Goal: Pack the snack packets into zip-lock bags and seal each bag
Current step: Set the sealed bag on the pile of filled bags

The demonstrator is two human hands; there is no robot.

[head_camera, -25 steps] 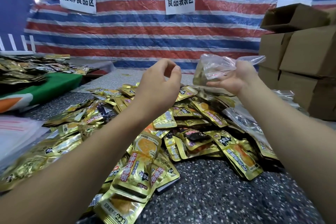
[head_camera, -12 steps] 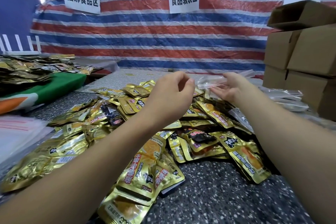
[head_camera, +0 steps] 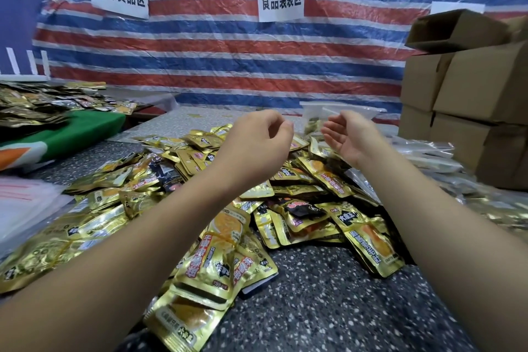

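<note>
Whereas a second ago a filled clear bag was held up in the right hand, that zip-lock bag (head_camera: 340,113) is now seen lying beyond both hands at the far edge of the heap, with a few gold packets showing through its lower part. It appears to have been let go, though whether its zip strip has been pressed shut cannot be told from this view. The right hand (head_camera: 350,137) is held palm up with the fingers loosely spread, and nothing is gripped in it. The left hand (head_camera: 257,143) is curled, thumb close to the forefinger, and no packet or plastic is seen between them; it is judged to be empty. Both hands are raised above the pile of gold snack packets (head_camera: 300,194), which is spread across the speckled tabletop (head_camera: 328,308) and reaches from the near edge almost to the released bag. From the size of that pile, much of the task is judged to be left undone. A stack of flat clear bags (head_camera: 425,151) lies just beside the pile on the right, near the cardboard boxes (head_camera: 468,88). Since one bag has been set aside, a fresh bag is likely to be wanted next, and more packets will have to be gathered for it.
</note>
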